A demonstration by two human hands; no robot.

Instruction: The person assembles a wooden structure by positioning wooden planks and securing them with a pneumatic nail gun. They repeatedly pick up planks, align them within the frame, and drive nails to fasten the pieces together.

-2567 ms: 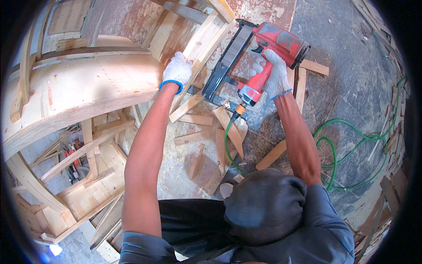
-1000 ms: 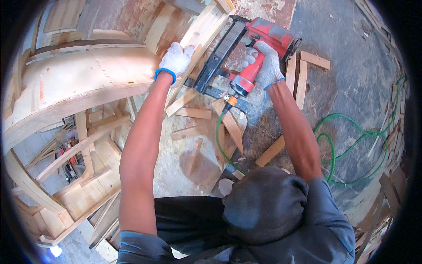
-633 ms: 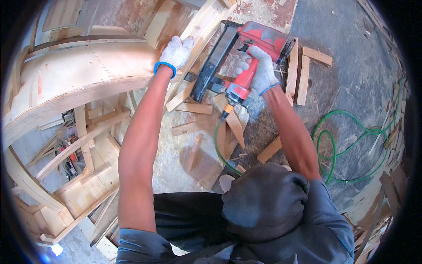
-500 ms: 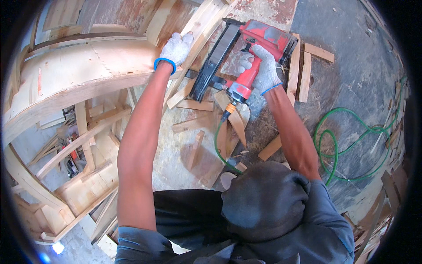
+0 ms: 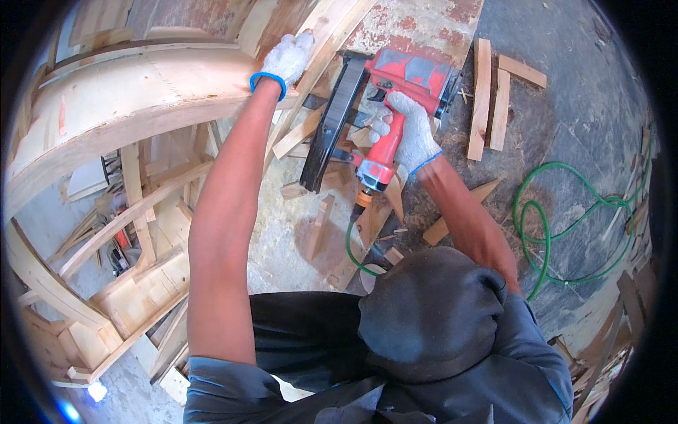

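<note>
One scuffed red-and-black nail gun (image 5: 409, 73)

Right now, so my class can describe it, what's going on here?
A person in white knit gloves grips a red-and-black nail gun in the right hand, with a thin green hose joined to its handle. The left hand rests on a pale, straight wooden board. The gun's nose is close to that board; whether they touch is unclear. To the right, loose pale wooden strips lie on the dark grey floor.
</note>
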